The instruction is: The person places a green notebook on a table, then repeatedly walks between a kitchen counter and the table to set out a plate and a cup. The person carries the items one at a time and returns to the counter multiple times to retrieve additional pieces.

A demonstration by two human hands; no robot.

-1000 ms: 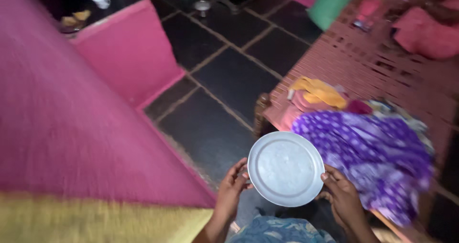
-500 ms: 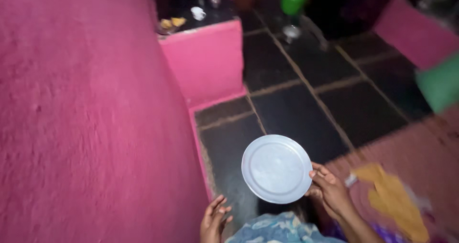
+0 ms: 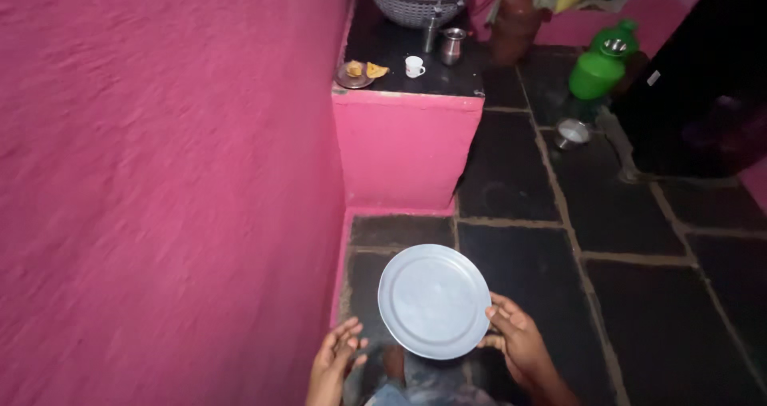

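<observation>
My right hand [image 3: 518,344] grips the right rim of a round, empty steel plate [image 3: 433,300], held flat at waist height over the dark stone floor. My left hand [image 3: 334,360] hangs just left of and below the plate with its fingers apart, apart from the rim and holding nothing. A pink wall runs close along my left side.
Ahead stands a pink counter [image 3: 406,146] with a black top carrying a small plate of food [image 3: 357,73], a white cup [image 3: 414,66], a steel tumbler [image 3: 452,45] and a grey basket [image 3: 419,4]. A green water pot [image 3: 599,65] and a steel bowl [image 3: 571,133] sit on the floor [image 3: 639,294].
The view has swung left from the cot and clothes to the counter. My left hand let go of the plate, which my right hand alone holds, now lower left.
</observation>
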